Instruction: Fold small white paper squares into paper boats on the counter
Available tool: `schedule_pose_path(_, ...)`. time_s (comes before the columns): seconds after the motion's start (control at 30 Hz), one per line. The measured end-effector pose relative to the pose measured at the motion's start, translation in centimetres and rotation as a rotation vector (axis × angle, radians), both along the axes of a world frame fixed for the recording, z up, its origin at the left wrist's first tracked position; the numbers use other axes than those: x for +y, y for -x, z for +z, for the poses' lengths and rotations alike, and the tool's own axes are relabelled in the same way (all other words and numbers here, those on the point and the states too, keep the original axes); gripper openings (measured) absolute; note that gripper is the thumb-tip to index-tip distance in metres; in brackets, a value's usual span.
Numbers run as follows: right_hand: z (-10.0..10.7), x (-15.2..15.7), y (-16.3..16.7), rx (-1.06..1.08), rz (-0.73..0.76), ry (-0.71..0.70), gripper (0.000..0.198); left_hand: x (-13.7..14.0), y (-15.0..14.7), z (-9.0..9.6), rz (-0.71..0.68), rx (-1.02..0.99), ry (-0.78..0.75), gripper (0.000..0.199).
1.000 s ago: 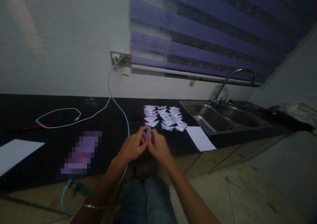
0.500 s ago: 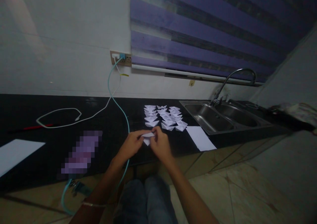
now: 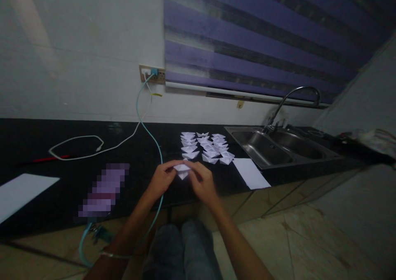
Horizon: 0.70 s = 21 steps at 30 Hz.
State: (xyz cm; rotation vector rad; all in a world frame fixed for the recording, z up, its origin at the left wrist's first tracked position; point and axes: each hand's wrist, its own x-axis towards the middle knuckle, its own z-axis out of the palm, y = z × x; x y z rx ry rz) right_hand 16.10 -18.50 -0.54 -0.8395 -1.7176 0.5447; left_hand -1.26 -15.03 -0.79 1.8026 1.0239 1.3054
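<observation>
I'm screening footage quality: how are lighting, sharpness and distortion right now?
Head view, lighting: dim, a pale streak on the wall; head view, sharpness: folded paper soft, right-edge bundle smeared; head view, distortion: blind looks stretched toward upper right.

A black worktop (image 3: 136, 160) runs along the wall. White paper boats (image 3: 211, 153) stand on it in three crowded files. A white sheet (image 3: 251, 173) lies between them and the inset steel sink (image 3: 262, 150); another sheet lies far left, near a blurred purple item. A white cable (image 3: 76, 158) loops over something slim and red; a teal cable (image 3: 157, 144) crosses it.
</observation>
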Motion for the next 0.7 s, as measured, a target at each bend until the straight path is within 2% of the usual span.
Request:
schedule_pose_path(0.1, -0.4, 0.4, -0.1, 0.208, 0.047, 0.228, 0.043, -0.2, -0.1, -0.3, 0.046, 0.088, -0.064, 0.039)
schedule_pose_path(0.17, -0.8, 1.0, -0.2, 0.35, 0.101, 0.412, 0.044, -0.3, -0.1, -0.6, 0.021, 0.18, -0.136, 0.041)
schedule_pose_path(0.27, -1.0, 1.7, -0.3, 0.381, 0.197, 0.577, 0.041, -0.3, 0.0, -1.1, -0.05, 0.273, -0.206, 0.048)
schedule_pose_path(0.33, -1.0, 1.9, -0.2, 0.346, 0.234, 0.606, 0.041, -0.3, 0.0, -1.5, -0.064, 0.288, -0.187, 0.053)
schedule_pose_path(0.47, -1.1, 2.0, -0.1, 0.34, 0.211, 0.601, 0.041, -0.3, 0.0, -1.4, -0.065, 0.236, -0.054, 0.057)
schedule_pose_path(0.63, -1.6, 2.4, -0.2, 0.405, 0.17, 0.607, 0.042, -0.3, 0.0, -0.6, -0.227, -0.093, 0.153, 0.062)
schedule_pose_path(0.7, -1.7, 2.5, -0.3, 0.428, 0.155, 0.602, 0.041, -0.3, 0.0, -0.3, -0.251, -0.165, 0.211, 0.063)
